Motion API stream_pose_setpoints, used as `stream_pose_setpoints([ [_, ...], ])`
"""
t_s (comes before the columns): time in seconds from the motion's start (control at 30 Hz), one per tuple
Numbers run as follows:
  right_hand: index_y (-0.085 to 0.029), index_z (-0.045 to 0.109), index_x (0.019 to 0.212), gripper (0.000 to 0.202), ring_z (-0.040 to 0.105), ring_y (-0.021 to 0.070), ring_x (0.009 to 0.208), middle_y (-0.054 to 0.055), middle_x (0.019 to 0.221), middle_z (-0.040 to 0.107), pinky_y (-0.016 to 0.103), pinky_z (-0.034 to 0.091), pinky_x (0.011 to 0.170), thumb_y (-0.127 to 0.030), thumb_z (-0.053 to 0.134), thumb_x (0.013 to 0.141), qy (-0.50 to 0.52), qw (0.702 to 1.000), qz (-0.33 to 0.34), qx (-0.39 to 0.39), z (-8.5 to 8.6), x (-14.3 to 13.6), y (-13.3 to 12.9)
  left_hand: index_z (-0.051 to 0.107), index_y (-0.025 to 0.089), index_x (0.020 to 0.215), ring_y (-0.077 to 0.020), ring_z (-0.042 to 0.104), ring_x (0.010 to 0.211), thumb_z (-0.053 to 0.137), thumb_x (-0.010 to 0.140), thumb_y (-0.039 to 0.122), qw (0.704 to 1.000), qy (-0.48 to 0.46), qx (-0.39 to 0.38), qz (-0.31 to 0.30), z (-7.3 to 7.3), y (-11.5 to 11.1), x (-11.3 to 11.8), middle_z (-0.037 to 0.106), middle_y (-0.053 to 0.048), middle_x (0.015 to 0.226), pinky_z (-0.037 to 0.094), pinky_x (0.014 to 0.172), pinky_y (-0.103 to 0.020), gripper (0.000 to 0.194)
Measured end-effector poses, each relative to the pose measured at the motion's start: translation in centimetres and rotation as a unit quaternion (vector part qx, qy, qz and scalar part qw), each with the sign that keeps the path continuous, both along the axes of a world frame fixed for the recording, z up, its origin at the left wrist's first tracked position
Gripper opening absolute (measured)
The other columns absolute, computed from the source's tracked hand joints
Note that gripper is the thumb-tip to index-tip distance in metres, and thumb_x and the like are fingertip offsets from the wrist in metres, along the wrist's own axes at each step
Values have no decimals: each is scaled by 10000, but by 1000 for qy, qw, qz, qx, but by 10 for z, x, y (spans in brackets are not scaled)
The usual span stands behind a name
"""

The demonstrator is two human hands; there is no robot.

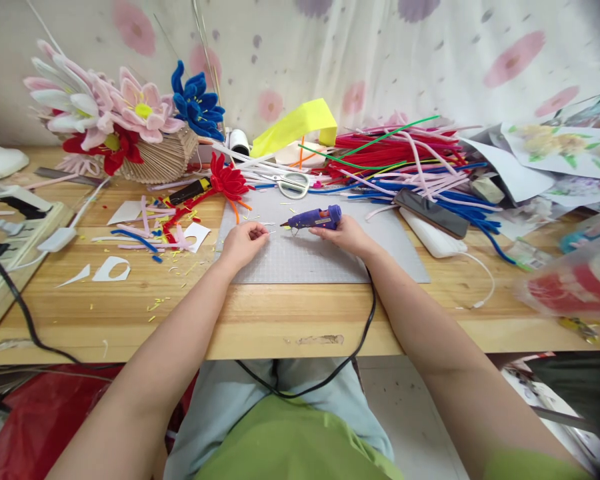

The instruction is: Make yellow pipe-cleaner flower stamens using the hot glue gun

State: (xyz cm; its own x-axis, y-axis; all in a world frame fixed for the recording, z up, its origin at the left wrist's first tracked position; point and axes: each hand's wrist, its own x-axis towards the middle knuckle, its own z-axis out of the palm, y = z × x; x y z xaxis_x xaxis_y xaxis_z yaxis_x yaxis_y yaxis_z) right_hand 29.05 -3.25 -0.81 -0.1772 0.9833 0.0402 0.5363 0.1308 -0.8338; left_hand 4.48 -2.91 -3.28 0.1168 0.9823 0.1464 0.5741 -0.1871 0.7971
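Green shirt closest, I have the right hand clasping a glue gun, the left hand pinching a thin pale strand, one red flower shaped, pipe cleaners loose.

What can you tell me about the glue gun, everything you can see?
The glue gun is blue-purple, apparently plastic, with a reddish patch and a pale label on its side. The right hand grips it over the gray cutting mat, its narrow nozzle pointing toward the left hand. A thin wire stand shows beneath the front. A black cord, probably its own, hangs below.
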Motion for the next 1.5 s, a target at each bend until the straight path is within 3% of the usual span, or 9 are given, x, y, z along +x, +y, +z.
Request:
stream_pose_setpoints([
  [0.2,-188,634,799,408,490,139,549,4,569,549,289,401,551,-558,673,633,15,1000,4,-9,3,1,-2,627,182,719,-117,527,631,596,693,277,1000,17,-1,2,1,0,0,626,-10,710,418,624,-255,103],
  [0.53,-188,649,879,377,551,156,664,11,722,634,278,416,635,-507,650,679,-8,998,63,18,-8,-9,0,641,184,732,-117,528,621,591,692,291,1000,25,-6,4,2,0,1,630,-6,703,402,606,-255,125],
  [0.9,-163,660,937,433,553,147,662,18,746,655,265,415,631,-512,649,680,-23,998,55,27,-8,-6,2,637,180,732,-116,524,628,592,692,298,1000,19,3,2,0,1,0,622,-6,702,400,613,-254,132],
  [1.13,-146,655,868,433,485,122,550,4,602,575,262,379,553,-510,680,635,-7,1000,-9,6,2,2,1,633,176,724,-117,526,624,596,691,289,1000,5,-1,5,-1,1,0,623,-12,708,408,618,-258,123],
  [1.5,-156,653,908,407,556,149,672,19,728,639,272,417,635,-490,660,676,-3,997,70,28,-8,-10,3,644,183,726,-118,524,613,600,682,285,1000,17,-1,9,0,1,0,621,-6,688,403,598,-256,120],
])
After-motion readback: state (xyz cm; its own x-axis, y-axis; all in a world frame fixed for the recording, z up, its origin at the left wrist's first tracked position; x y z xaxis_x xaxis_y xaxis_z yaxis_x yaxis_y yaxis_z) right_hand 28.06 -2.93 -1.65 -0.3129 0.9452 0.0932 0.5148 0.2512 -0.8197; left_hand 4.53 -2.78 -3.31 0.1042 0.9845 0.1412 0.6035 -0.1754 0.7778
